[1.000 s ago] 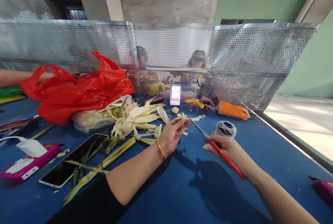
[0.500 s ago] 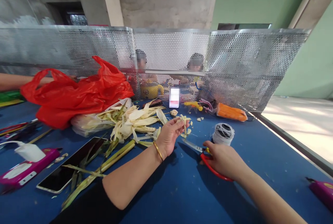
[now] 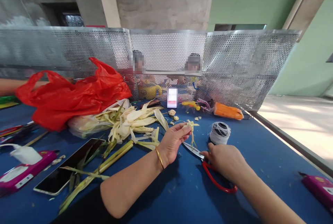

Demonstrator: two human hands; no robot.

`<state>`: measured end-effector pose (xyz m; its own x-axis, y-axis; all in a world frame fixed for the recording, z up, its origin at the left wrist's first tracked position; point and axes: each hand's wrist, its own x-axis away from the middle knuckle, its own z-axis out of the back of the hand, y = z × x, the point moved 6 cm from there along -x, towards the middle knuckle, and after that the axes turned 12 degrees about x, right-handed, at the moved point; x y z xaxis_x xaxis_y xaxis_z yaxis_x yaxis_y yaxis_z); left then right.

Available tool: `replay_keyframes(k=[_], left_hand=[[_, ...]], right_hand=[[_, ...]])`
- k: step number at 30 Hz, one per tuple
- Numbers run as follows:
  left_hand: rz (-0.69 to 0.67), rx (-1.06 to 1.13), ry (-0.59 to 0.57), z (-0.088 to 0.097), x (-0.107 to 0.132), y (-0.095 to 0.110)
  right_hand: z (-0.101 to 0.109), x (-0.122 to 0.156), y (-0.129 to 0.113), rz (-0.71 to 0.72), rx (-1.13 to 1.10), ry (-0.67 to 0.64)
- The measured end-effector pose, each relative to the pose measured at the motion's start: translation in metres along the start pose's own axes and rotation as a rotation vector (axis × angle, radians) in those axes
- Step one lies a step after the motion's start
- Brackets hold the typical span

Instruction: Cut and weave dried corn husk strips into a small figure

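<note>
My left hand (image 3: pixel 174 139), with a gold bangle at its wrist, pinches a small bundle of pale corn husk (image 3: pixel 191 125) between thumb and fingertips. Thin shreds dangle from the bundle over the scissors' blades. My right hand (image 3: pixel 225 159) is closed on the scissors (image 3: pixel 215 180) near the pivot, its fingers partly hidden. Their red handle loop sticks out below the hand, and the blades point left, low over the blue table. Just behind my right hand stands a spool of white thread (image 3: pixel 220 133). A heap of dry corn husks (image 3: pixel 136 119) lies left of my left hand.
A red plastic bag (image 3: pixel 75 95) covers the back left, near another person's arm (image 3: pixel 10 86). A phone (image 3: pixel 69 166) and a purple power strip (image 3: pixel 27 172) lie left. An orange packet (image 3: pixel 228 110) rests before the perforated metal screen (image 3: pixel 166 50). People sit behind it.
The husk bundle has been raised slightly and moved right in my left hand. My right hand has shifted on the scissors, whose red loop has swung lower and shows more.
</note>
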<state>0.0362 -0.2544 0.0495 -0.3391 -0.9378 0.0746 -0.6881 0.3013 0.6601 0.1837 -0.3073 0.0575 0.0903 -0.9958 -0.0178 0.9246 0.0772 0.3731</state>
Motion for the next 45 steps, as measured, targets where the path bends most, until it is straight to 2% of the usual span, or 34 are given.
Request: replay_keyframes(k=[2, 3, 5, 7, 8, 10, 12, 15, 19, 24, 26, 30, 32, 35, 40, 42, 45], left_hand=[[0.006, -0.016, 0.008, 0.0, 0.001, -0.002], [0.008, -0.023, 0.014, 0.0, 0.001, -0.003], [0.012, -0.03, 0.025, -0.001, 0.002, -0.007], [0.033, -0.031, 0.021, -0.001, 0.004, -0.013], [0.047, -0.035, 0.013, -0.002, 0.005, -0.016], [0.083, -0.051, -0.016, -0.003, 0.006, -0.022], [0.116, -0.09, -0.065, -0.003, 0.006, -0.024], [0.112, -0.226, -0.135, -0.005, 0.005, -0.02], [-0.034, -0.515, -0.161, -0.005, 0.001, -0.01], [-0.189, -0.757, -0.133, -0.004, -0.003, -0.005], [-0.171, -0.721, -0.152, -0.004, -0.003, -0.005], [0.029, -0.536, -0.19, -0.002, -0.002, -0.011], [0.084, -0.496, -0.206, -0.003, -0.001, -0.013], [0.058, -0.497, -0.219, -0.004, 0.0, -0.015], [-0.037, -0.563, -0.167, -0.004, 0.0, -0.015], [-0.01, -0.584, -0.196, -0.005, 0.0, -0.015], [0.105, -0.567, -0.25, -0.005, 0.0, -0.015]], right_hand=[[0.005, -0.002, 0.003, -0.047, -0.134, 0.074], [0.007, -0.003, 0.002, -0.054, -0.28, 0.123], [0.008, -0.005, -0.004, -0.03, -0.706, 0.201], [0.006, -0.006, -0.013, 0.018, -1.117, 0.228], [0.003, -0.007, -0.018, 0.027, -1.252, 0.229], [0.0, -0.007, -0.023, 0.016, -1.372, 0.232], [-0.002, -0.006, -0.025, 0.003, -1.363, 0.239], [0.003, -0.002, -0.023, 0.03, -1.203, 0.288], [0.01, 0.002, -0.023, 0.081, -1.056, 0.309], [0.006, 0.0, -0.024, 0.099, -1.142, 0.183], [0.002, -0.002, -0.023, 0.08, -1.18, 0.148], [-0.005, -0.006, -0.021, 0.049, -1.244, 0.124], [-0.005, -0.006, -0.022, 0.054, -1.275, 0.123], [-0.002, -0.005, -0.023, 0.071, -1.279, 0.135], [0.002, -0.001, -0.025, 0.058, -1.215, 0.139], [0.002, 0.0, -0.025, 0.058, -1.204, 0.138], [0.0, -0.001, -0.025, 0.058, -1.254, 0.096]])
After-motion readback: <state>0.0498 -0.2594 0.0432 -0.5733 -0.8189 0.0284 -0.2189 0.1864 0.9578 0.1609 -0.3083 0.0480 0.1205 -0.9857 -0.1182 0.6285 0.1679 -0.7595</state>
